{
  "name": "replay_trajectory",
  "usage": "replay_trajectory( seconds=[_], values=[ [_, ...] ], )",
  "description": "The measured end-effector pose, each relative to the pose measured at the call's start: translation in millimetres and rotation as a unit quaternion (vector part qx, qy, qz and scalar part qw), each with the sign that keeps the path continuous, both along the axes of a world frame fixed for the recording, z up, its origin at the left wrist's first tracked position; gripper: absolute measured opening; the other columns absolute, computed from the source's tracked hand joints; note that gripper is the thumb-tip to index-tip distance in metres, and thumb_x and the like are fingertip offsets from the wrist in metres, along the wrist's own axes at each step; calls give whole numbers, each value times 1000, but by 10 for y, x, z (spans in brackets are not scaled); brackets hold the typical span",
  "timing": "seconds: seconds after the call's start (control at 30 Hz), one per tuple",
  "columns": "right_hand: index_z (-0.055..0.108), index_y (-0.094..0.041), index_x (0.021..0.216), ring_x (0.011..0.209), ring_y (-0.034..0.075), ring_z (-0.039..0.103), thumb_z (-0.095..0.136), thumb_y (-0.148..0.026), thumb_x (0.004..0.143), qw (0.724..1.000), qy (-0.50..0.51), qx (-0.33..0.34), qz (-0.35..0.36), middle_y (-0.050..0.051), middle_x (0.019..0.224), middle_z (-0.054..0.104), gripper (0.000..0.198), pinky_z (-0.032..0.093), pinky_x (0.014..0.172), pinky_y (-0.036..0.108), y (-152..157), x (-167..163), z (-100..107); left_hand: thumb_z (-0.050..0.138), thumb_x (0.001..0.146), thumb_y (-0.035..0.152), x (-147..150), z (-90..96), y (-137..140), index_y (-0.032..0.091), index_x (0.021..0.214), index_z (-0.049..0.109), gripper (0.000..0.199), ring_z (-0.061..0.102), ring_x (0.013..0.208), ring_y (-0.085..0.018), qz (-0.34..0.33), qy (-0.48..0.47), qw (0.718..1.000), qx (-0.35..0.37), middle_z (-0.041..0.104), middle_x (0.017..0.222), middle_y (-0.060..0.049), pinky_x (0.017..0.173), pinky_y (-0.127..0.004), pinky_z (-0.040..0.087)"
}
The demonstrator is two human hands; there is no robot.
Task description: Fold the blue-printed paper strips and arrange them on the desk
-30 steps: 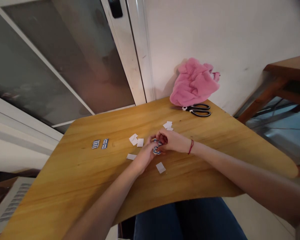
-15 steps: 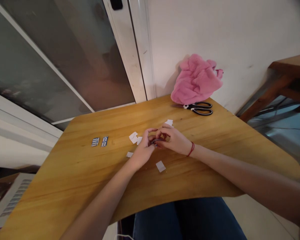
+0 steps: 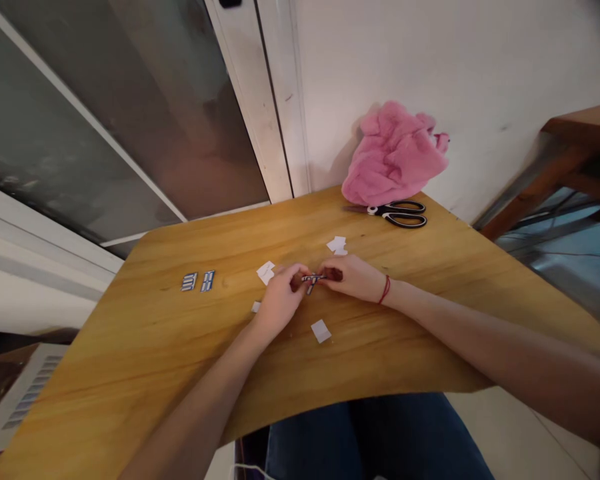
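Between my two hands is a small blue-and-white piece (image 3: pixel 311 286), shaped roughly like a letter T. My left hand (image 3: pixel 284 293) pinches its left end, and my right hand (image 3: pixel 351 277), with a red string on the wrist, pinches its right end. The fingertips hide part of it. To the left on the table lie two similar blue-and-white pieces, one m-like (image 3: pixel 189 282) and one with crossing bars (image 3: pixel 207 281). White paper scraps (image 3: pixel 265 273) lie by my left hand, more scraps (image 3: pixel 337 245) beyond my right, and a single white square (image 3: pixel 321 331) nearer me.
The wooden table (image 3: pixel 380 360) has a rounded right corner. Black-handled scissors (image 3: pixel 405 214) rest at the back, beside a bunched pink cloth (image 3: pixel 395 157) against the wall. A sliding glass door (image 3: pixel 180 120) stands behind the table's left part.
My hands have drawn slightly apart, and the fingers have straightened around the piece, so its T-like shape now shows. The view has shifted slightly.
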State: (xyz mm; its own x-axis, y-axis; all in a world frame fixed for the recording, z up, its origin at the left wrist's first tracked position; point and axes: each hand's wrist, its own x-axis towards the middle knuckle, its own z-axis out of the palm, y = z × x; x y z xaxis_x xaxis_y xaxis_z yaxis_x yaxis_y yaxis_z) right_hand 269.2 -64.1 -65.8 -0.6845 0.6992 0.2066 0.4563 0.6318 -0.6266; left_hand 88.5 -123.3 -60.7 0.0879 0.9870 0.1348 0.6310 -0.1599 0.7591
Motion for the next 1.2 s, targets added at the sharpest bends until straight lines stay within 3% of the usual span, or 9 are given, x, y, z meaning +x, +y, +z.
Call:
replay_trajectory(
  seconds=[0.23, 0.5, 0.63, 0.97, 1.2],
  values=[
    [66, -14, 89, 60, 8, 48, 61, -24, 80, 999, -34, -24, 2, 0, 68, 60, 14, 34, 58, 21, -18, -22, -1, 56, 75, 5, -11, -99, 36, 20, 90, 53, 22, 56, 75, -13, -54, -56, 997, -10, 61, 85, 0, 72, -27, 44],
    [65, -15, 91, 61, 8, 50, 62, -23, 78, 999, 10, -49, -4, 0, 69, 61, 15, 37, 59, 20, -1, 0, 17, 58, 77, 14, -51, -115, 67, 19, 93, 54, 17, 53, 69, -12, -43, -72, 996, -29, 60, 83, -1, 67, -27, 44],
    [66, -15, 89, 62, 8, 51, 61, -24, 79, 999, 19, -40, -9, 1, 70, 61, 14, 38, 60, 20, 1, -6, -3, 57, 78, 13, -50, -133, 68, 19, 92, 54, 16, 57, 76, -13, -60, -85, 994, -12, 62, 86, -2, 73, -29, 46],
    [66, -16, 85, 62, 9, 53, 60, -24, 80, 1000, 5, -25, -10, 1, 71, 63, 11, 38, 60, 20, -6, -5, -20, 56, 79, 14, -75, -54, 64, 19, 83, 58, 7, 55, 69, -11, -78, -35, 996, -10, 61, 77, 1, 68, -26, 44],
    [66, -14, 82, 59, 7, 50, 61, -21, 78, 998, 49, -32, -13, 0, 65, 59, 9, 38, 58, 19, -20, -13, -16, 57, 79, 13, -38, 0, 22, 19, 78, 59, 7, 54, 66, -10, -38, -23, 999, -11, 61, 74, 2, 65, -23, 42]
  ],
)
